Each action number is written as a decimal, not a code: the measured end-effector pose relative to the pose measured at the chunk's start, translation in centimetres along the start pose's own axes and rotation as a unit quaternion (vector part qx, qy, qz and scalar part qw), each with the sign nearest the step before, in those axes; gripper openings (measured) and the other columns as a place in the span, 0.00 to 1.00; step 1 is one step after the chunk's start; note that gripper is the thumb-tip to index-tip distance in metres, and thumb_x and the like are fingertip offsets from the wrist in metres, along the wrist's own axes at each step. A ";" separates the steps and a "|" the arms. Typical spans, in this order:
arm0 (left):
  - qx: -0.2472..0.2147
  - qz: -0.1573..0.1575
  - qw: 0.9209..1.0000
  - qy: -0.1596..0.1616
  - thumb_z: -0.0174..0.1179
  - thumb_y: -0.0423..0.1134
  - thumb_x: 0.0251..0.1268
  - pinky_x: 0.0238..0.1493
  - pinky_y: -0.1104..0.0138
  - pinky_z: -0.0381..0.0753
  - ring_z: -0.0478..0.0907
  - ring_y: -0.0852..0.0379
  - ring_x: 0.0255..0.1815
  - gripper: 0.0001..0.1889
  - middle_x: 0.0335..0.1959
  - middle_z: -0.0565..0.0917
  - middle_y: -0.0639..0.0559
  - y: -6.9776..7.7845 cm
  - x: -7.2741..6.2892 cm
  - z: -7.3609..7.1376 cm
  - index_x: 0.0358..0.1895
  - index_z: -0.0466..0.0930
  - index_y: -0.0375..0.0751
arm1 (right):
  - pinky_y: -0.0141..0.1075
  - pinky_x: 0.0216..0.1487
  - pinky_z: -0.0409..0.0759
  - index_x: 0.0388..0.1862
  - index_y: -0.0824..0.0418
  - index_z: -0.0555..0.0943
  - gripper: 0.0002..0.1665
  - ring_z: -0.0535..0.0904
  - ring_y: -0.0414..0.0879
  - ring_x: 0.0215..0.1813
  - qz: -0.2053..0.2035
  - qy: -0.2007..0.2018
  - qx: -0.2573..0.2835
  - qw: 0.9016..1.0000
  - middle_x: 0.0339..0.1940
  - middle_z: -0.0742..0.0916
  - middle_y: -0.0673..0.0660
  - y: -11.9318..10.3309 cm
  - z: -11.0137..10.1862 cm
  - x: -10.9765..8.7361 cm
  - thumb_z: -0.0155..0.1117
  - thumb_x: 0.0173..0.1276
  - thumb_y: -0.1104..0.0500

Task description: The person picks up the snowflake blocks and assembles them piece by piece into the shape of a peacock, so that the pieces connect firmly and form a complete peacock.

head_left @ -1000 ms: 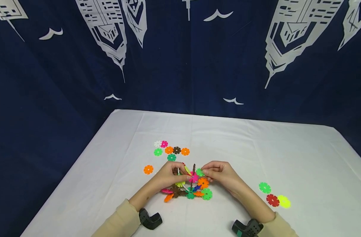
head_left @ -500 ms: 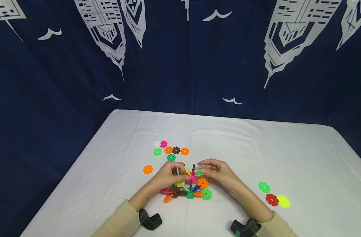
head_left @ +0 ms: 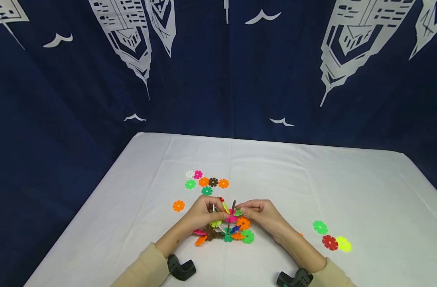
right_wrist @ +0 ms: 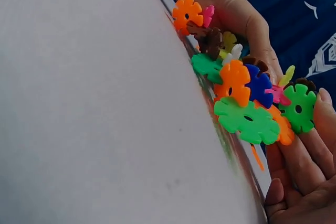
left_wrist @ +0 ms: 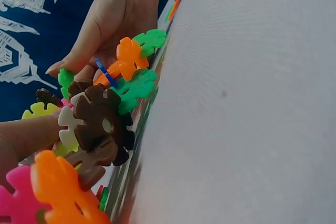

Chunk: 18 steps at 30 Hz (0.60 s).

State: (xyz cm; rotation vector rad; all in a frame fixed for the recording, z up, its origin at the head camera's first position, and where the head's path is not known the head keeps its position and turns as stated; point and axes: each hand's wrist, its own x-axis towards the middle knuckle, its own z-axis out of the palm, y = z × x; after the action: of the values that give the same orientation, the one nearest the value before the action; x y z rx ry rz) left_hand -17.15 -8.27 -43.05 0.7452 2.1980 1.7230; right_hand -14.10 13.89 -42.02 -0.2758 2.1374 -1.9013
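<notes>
Head view: holds the interlocked disc assembly [head_left: 227, 234] by its upper left part in the left hand [head_left: 203, 212], with bent fingers. Pinches a bright green disc [right_wrist: 298, 108], on the assembly's upper right, between thumb and fingertips of the right hand [head_left: 263, 215]. Between both sets of fingertips: a pink disc [head_left: 231, 217], with a brown disc [head_left: 234, 205] upright, edge-on, beside it. Just nearside of the right fingertips, within the assembly: an orange disc [head_left: 243, 223] and a blue disc [right_wrist: 259, 86]. Beyond the left fingers, on the white cloth [head_left: 268, 167]: a cluster of loose discs [head_left: 213, 182] of mixed colours. Left of the left hand: a lone orange disc [head_left: 178, 205]. Well right of the right fingers: a flat green disc [head_left: 320, 227], then a red disc [head_left: 330, 242] just beside a yellow disc [head_left: 344, 244].
</notes>
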 end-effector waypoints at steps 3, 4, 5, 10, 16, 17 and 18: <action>-0.001 -0.006 1.000 0.001 0.65 0.32 0.55 0.23 0.71 0.65 0.65 0.59 0.20 0.05 0.25 0.81 0.53 0.1 0.0 0.1 0.25 0.81 0.37 | 0.32 0.49 0.74 0.49 0.69 0.81 0.20 0.77 0.45 0.49 0.002 0.000 -0.002 1.000 0.47 0.84 0.58 -0.2 0.0 -0.1 0.62 0.67 0.55; -0.003 -0.010 1.000 -0.001 0.65 0.31 0.56 0.23 0.72 0.65 0.65 0.60 0.20 0.05 0.25 0.81 0.53 0.1 -0.1 0.2 0.25 0.81 0.37 | 0.33 0.48 0.74 0.51 0.69 0.80 0.20 0.77 0.46 0.48 0.003 -0.003 -0.004 1.000 0.46 0.84 0.59 -0.2 0.0 -0.2 0.61 0.67 0.54; -0.003 -0.013 1.000 -0.003 0.65 0.31 0.56 0.22 0.72 0.65 0.65 0.60 0.20 0.05 0.25 0.81 0.53 0.2 -0.1 0.2 0.25 0.81 0.37 | 0.33 0.48 0.74 0.53 0.68 0.79 0.21 0.77 0.46 0.48 0.002 -0.008 -0.006 1.000 0.46 0.84 0.59 -0.3 -0.1 -0.4 0.60 0.68 0.54; 0.010 -0.017 1.000 -0.010 0.63 0.29 0.56 0.21 0.73 0.62 0.62 0.61 0.19 0.05 0.25 0.80 0.53 0.2 -0.5 0.4 0.24 0.79 0.35 | 0.39 0.45 0.75 0.57 0.66 0.76 0.23 0.78 0.53 0.47 -0.015 -0.008 -0.060 0.998 0.46 0.84 0.59 -1.2 -2.1 -1.5 0.58 0.69 0.53; 0.011 -0.007 1.000 -0.005 0.65 0.29 0.55 0.23 0.73 0.63 0.66 0.61 0.21 0.06 0.24 0.78 0.55 0.6 -0.1 0.3 0.31 0.75 0.36 | 0.38 0.45 0.77 0.55 0.68 0.76 0.22 0.78 0.56 0.44 -0.020 0.056 -0.132 0.989 0.47 0.83 0.62 -1.8 -7.8 -4.4 0.59 0.69 0.55; 0.004 -0.007 1.000 -0.003 0.65 0.29 0.54 0.23 0.74 0.62 0.66 0.62 0.21 0.08 0.24 0.78 0.55 0.7 -0.1 0.2 0.33 0.73 0.36 | 0.37 0.44 0.77 0.55 0.69 0.76 0.22 0.79 0.55 0.43 -0.023 0.064 -0.146 0.987 0.46 0.84 0.62 -1.7 -8.7 -5.0 0.59 0.69 0.55; -0.004 -0.008 1.000 0.000 0.65 0.29 0.54 0.23 0.74 0.62 0.66 0.62 0.21 0.10 0.24 0.79 0.55 0.8 0.0 0.2 0.34 0.72 0.36 | 0.36 0.43 0.77 0.55 0.68 0.76 0.21 0.79 0.54 0.42 -0.018 0.072 -0.157 0.985 0.46 0.84 0.62 -1.6 -9.5 -5.7 0.58 0.69 0.55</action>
State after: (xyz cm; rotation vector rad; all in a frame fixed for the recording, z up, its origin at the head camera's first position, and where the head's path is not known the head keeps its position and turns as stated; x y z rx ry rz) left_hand -16.89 -7.99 -42.36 0.7247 2.1886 1.7234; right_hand -11.86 24.43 -39.06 -0.2460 2.5471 -1.6398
